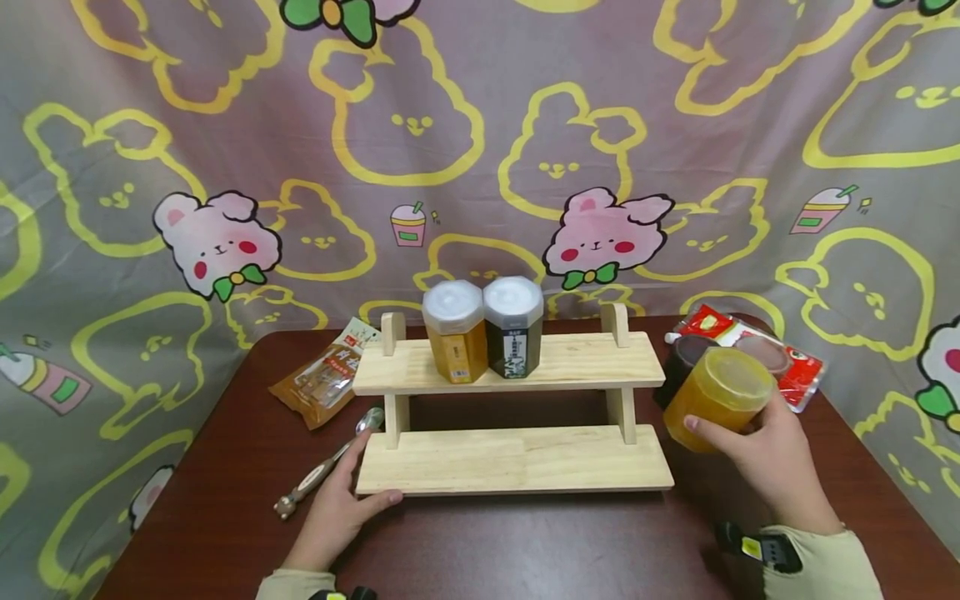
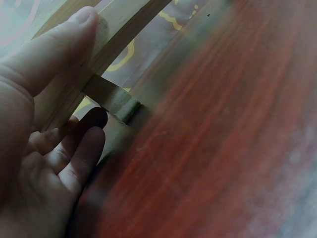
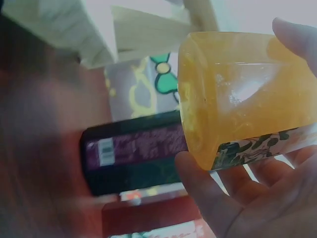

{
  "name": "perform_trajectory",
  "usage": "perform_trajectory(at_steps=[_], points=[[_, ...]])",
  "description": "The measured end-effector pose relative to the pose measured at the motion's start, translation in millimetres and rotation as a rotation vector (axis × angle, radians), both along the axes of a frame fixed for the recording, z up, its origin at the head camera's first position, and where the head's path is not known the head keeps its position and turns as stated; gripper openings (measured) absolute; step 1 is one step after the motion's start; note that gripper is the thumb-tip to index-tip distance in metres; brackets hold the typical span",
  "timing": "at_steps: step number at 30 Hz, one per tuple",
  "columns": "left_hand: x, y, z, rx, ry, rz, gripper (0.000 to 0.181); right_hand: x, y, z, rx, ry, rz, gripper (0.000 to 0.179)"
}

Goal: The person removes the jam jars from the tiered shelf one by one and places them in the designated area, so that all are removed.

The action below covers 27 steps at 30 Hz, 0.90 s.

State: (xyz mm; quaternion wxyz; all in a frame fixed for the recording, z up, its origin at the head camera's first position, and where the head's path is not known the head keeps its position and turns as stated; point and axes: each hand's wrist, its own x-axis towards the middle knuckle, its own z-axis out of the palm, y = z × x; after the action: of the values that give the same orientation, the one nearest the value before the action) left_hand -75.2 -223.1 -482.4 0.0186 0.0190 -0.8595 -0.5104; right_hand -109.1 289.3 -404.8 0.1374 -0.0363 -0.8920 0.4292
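Observation:
A yellow honey jar with a pale lid is held in my right hand, tilted beside the rack's right end. The right wrist view shows my thumb and fingers around the jar's sides. My left hand grips the left end of the lower board of a two-tier wooden rack, thumb at its front edge. On the upper board stand an amber jar and a dark jar, side by side with white lids. Another dark jar stands behind the held one, partly hidden in the head view.
A red package lies at the back right of the brown table. Left of the rack are a brown snack packet and a long-handled spoon. A patterned curtain hangs behind the table.

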Motion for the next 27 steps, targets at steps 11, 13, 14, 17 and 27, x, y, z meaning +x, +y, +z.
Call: perform_trajectory(at_steps=[11, 13, 14, 17, 27], points=[[-0.2, -1.6, -1.9, 0.008, 0.008, 0.004, 0.107, 1.5, -17, 19.2, -0.004, 0.035, -0.004, 0.087], [0.0, -1.7, -2.8, 0.015, 0.014, 0.004, 0.107, 2.3, -18, 21.3, 0.002, 0.036, -0.011, 0.087], [0.2, -1.7, -3.3, 0.02, 0.015, 0.003, 0.106, 2.6, -19, 22.3, -0.001, 0.036, -0.013, 0.087], [0.5, -1.4, -4.7, 0.044, 0.017, 0.001, 0.107, 3.6, -22, 24.8, -0.009, 0.045, -0.009, 0.086], [0.3, -1.7, -4.9, 0.025, 0.039, -0.002, 0.108, 11.9, -37, 43.7, -0.074, 0.147, 0.0, 0.085]])
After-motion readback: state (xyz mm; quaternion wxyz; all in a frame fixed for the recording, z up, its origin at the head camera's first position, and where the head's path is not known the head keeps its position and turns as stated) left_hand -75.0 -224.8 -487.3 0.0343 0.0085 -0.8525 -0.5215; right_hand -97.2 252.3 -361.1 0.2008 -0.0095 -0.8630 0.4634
